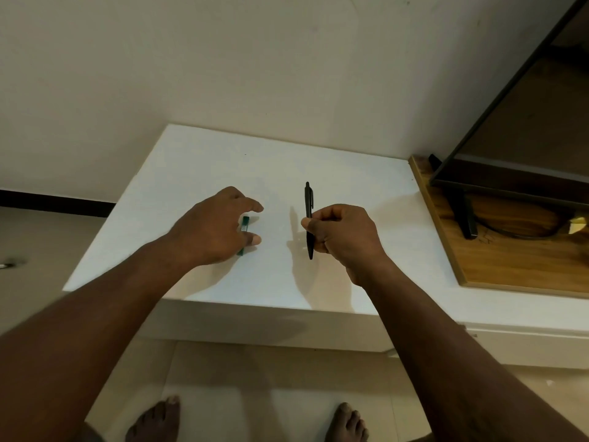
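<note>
Far left, something small and blurred (9, 264) on the floor, can't make it out. My left hand (216, 228) is over the white counter (197, 161), left of centre, palm down, fingers (256, 207) spread and loosely curved, not closed round anything. Under it lies a small green stick (244, 224), flat on the counter, long axis running roughly away from me. The thumb crosses its near part, but I can't tell whether it presses down; the forefinger sits apart past the far end. To the right, near the counter's middle: the black pen (308, 199), gripped in my right hand (344, 237), fingers curled tight round the lower barrel, thumb pinching from the left. Clip end points away from me, tip toward me. Its shadow falls on the counter just to the left, apart from the barrel, so the pen looks lifted off the surface. The two hands are near each other, not touching. Further right, a wooden board (510, 260) butts against the counter's edge, and a dark screen (510, 122) stands on it on a black foot (467, 215).
</note>
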A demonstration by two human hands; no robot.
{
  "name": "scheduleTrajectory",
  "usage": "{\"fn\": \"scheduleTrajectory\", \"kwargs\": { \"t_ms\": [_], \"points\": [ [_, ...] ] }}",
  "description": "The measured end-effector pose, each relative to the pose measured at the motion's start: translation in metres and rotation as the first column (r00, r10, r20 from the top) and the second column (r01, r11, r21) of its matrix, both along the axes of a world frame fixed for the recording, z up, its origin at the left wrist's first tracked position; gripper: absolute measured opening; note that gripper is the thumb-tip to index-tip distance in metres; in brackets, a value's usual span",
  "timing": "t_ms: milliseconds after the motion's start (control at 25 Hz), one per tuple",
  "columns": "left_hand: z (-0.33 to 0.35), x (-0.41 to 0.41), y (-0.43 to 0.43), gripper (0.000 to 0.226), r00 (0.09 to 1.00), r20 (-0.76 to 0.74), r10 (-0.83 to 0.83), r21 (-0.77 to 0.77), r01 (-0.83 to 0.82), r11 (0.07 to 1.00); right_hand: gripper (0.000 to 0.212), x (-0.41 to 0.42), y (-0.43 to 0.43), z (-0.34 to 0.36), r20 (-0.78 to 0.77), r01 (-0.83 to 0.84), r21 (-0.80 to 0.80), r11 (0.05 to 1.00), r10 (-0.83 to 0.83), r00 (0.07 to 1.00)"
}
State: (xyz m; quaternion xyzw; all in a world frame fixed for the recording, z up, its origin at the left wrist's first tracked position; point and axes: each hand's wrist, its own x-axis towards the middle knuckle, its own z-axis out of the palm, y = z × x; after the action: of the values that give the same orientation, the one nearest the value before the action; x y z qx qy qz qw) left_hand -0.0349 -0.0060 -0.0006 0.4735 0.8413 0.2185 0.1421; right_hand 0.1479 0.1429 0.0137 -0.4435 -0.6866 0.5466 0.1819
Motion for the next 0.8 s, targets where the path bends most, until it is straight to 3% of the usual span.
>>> {"fn": "scheduleTrajectory", "kwargs": {
  "t_ms": [160,360,800],
  "points": [
    [0.001,-0.005,0.002,0.077,1.0,0.022,-0.012,-0.015,0.012,1.0,0.013,0.001,0.001,-0.008,0.108,-0.016,0.1,0.995,0.006,0.994],
    [0.004,-0.014,-0.002,0.096,0.997,0.016,-0.073,-0.167,0.075,0.983,0.012,-0.003,-0.003,-0.012,0.198,-0.054,0.194,0.98,0.015,0.98],
    [-0.003,-0.006,0.001,0.086,0.984,-0.11,-0.138,-0.151,0.121,0.981,0.011,-0.004,-0.007,-0.017,0.333,-0.14,0.323,0.936,0.026,0.943]
  ]
}}
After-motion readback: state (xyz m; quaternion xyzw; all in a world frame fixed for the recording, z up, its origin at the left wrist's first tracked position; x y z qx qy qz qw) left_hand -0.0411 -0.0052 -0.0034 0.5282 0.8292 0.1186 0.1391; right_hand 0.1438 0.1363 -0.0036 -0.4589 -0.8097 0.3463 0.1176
